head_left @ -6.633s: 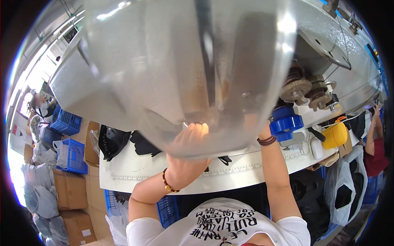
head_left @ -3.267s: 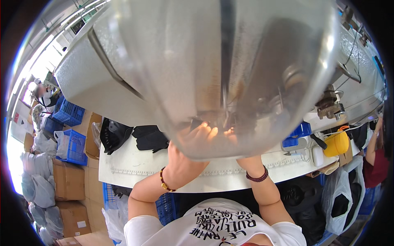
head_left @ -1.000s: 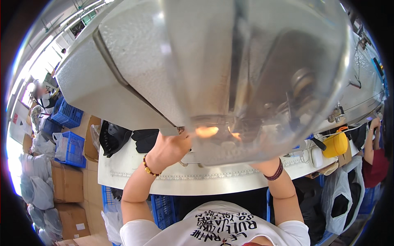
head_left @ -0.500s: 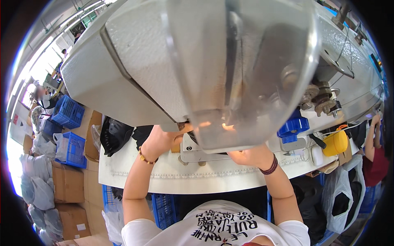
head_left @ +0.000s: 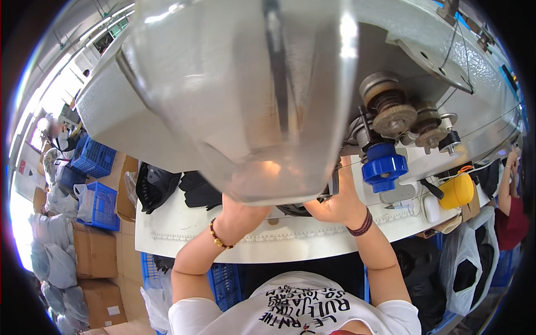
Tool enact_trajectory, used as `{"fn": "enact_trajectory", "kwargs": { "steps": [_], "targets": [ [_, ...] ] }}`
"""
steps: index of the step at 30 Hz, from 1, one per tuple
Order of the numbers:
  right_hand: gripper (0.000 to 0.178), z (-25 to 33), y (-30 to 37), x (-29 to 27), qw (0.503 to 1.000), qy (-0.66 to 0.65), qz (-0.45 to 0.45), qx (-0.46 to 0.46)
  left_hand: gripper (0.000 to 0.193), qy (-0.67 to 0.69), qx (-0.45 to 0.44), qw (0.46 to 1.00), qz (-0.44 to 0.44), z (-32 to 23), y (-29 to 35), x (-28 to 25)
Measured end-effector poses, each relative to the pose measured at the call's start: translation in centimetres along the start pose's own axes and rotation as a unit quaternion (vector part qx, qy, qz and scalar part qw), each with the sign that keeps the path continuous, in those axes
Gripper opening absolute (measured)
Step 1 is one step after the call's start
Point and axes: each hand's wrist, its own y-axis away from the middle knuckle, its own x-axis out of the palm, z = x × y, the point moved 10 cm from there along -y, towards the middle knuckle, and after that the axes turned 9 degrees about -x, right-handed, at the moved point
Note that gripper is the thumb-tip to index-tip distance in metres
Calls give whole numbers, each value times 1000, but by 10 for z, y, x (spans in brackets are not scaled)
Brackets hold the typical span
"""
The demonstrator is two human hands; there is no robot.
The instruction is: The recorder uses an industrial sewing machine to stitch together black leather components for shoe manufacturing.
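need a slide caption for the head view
Left hand partly behind a clear cover, right hand beside it, at a sewing machine

Machine (head_left: 109, 114) pale grey; knob (head_left: 385, 166) blue; tabletop (head_left: 167, 220) white.

Right of your right fingers (head_left: 317, 210), note a yellow container (head_left: 453, 191) beside a white rounded object (head_left: 431, 208); lower right of them, a pale plastic bag (head_left: 453, 268) with dark contents; at far right, a person (head_left: 512, 223) in a dark red top. Well left of your fingers: blue crates (head_left: 104, 207); lower left, cardboard boxes (head_left: 96, 254) beside filled plastic bags (head_left: 56, 254).
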Motion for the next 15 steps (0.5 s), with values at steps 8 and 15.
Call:
{"fn": "enact_trajectory", "kwargs": {
  "steps": [8, 15],
  "targets": [
    [23, -1, -1, 8, 999, 5, 13, 41, 29, -17, 27, 999, 29, 3, 14, 14],
    [21, 6, -2, 12, 1000, 20, 5, 22, 31, -12, 40, 999, -11, -3, 17, 4]
  ]
}}
